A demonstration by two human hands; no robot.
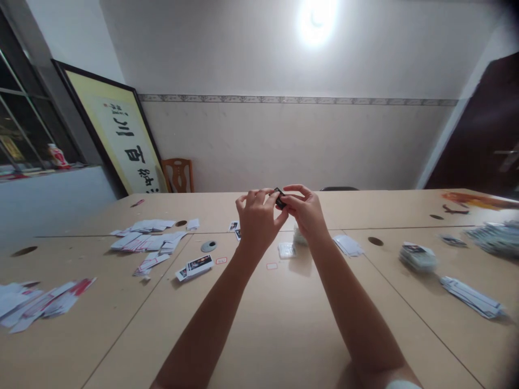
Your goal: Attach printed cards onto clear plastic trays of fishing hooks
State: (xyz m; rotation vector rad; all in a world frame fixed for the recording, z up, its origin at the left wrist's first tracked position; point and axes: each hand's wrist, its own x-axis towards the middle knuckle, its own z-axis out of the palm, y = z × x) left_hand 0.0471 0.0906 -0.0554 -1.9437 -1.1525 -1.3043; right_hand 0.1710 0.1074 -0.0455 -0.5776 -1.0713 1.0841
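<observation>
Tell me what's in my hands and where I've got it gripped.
A small dark object, held between both hands' fingertips; exactly which part each grip covers can't be told.

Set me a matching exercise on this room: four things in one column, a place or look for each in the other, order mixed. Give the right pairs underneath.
Column 1
1. Black piece
2. Bottle
3. Framed writing
4. Door

Column 2
A. Standing on the window ledge
B. Slanting in view, beside the wooden chair
C. Held up in the fingers of the left hand and right hand
D. Dark, with a handle, at the far right

Right pairs
1-C, 2-A, 3-B, 4-D
</observation>
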